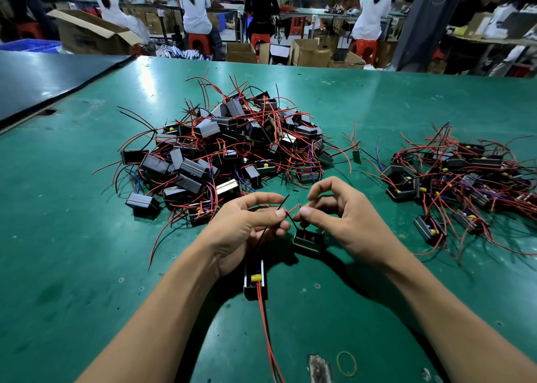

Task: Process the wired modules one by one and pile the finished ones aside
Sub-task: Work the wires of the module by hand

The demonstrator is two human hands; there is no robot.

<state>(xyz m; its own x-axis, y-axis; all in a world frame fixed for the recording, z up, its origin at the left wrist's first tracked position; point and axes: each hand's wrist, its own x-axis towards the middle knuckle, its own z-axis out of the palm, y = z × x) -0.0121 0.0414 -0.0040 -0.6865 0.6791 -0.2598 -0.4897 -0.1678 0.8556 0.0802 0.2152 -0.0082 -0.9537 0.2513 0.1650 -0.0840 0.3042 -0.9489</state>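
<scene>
Pinching a thin black wire (286, 199) between thumb and forefinger, the left hand (247, 231) is half curled, its other fingers loosely bent underneath. The wire runs down under the palm to a black module (255, 279) lying on the green table (87, 266) just below the heel of that hand. The module shows a yellow part on top, and red leads trail from it toward the viewer. The right hand (345, 220) is also curled, thumb and fingertip closed on the end of a red wire (295, 207), with the forefinger arched above. Both wire ends meet between the two hands. A second module (308, 240) sits tilted right under the pinch, between the hands; I cannot tell whether it rests on the table or hangs. A big pile (232, 147) of black modules with tangled red wires lies beyond the hands at table centre. A smaller pile (459, 179), more spread out, lies well apart to the right. A small green board (356, 156) with red leads lies between the piles. A yellow rubber band (346, 363) lies near the close table edge. Print on the side of the cardboard box (87, 38) at back left is too blurred to read, and the module markings are too small to read.
</scene>
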